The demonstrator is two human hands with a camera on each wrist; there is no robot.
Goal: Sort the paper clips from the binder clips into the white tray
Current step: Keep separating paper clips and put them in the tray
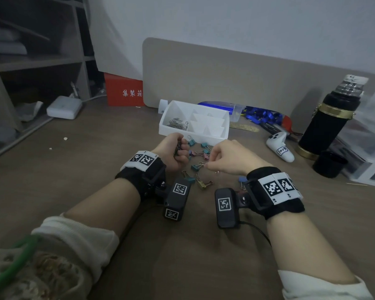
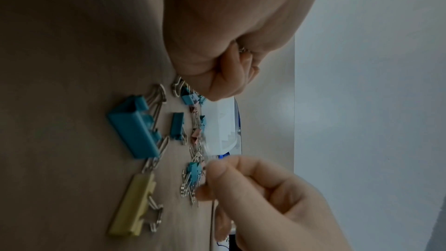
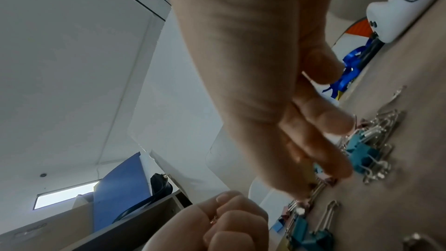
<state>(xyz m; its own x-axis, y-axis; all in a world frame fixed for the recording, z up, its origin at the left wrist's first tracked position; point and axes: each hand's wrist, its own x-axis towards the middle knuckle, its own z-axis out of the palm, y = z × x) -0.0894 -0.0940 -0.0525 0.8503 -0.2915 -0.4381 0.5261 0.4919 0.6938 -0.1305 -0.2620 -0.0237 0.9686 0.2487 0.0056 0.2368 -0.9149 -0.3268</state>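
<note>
While the white tray (image 1: 204, 135) holds paper clips (image 1: 178, 123) in its left compartment, binder clips (image 1: 198, 152) lie before it on the table (image 1: 85, 169); left hand (image 1: 173, 151) fisted, seemingly around clips; right hand (image 1: 230, 158) fingers pinched among them.

We see the right hand (image 3: 277, 102) reaching down over the tabletop (image 3: 415, 87), fingertips (image 3: 337, 121) just beside a teal binder clip (image 3: 362, 152) — contact cannot be confirmed. The left hand (image 3: 217, 224) is closed in a fist, metal wire showing between its fingers. More teal binder clips (image 3: 311, 234) lie nearby — a white controller (image 3: 395, 10) rests farther off.
</note>
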